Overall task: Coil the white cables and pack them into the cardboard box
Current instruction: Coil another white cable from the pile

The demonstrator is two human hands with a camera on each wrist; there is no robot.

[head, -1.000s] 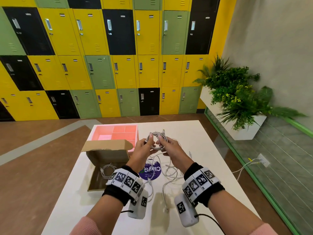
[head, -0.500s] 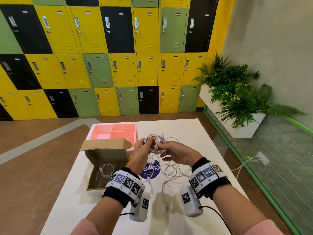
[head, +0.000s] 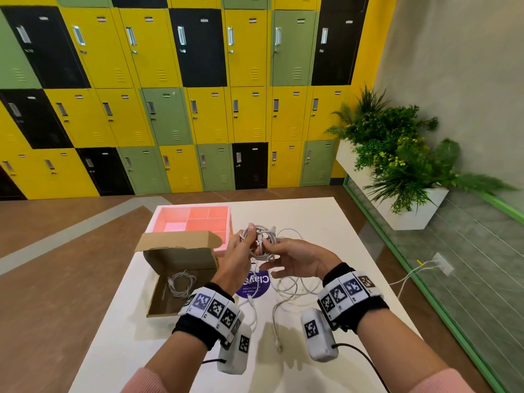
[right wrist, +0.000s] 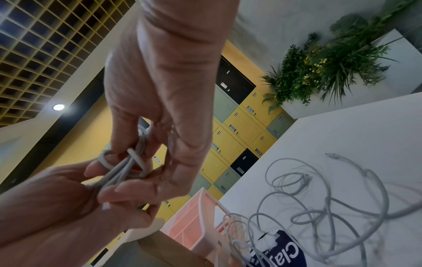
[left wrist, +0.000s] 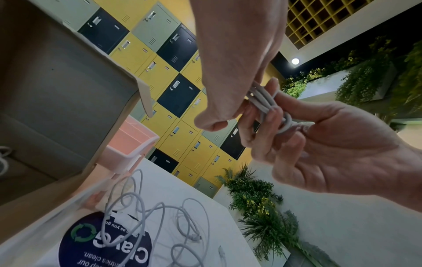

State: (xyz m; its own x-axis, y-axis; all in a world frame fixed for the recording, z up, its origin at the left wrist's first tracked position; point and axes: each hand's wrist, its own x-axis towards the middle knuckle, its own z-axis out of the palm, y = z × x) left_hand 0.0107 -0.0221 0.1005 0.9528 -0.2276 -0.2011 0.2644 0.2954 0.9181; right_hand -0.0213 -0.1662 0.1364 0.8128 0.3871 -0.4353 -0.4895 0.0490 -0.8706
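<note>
I hold a small white cable coil above the table, between both hands. My left hand grips the bundle's left side with thumb and fingers. My right hand pinches a loop of the same cable wound around the bundle's middle; the right wrist view shows that coil between both sets of fingers. The open cardboard box stands to the left, and one coiled white cable lies inside. Loose white cables lie tangled on the table beneath my hands.
A pink divided tray sits behind the box, touching its raised lid. A round purple sticker is on the table under the loose cables. A planter stands beyond the right edge, and lockers line the far wall.
My right hand has swung out to the right and lower, turning palm-up while drawing the cable around the bundle. The left hand keeps holding the coil in nearly the same place.
</note>
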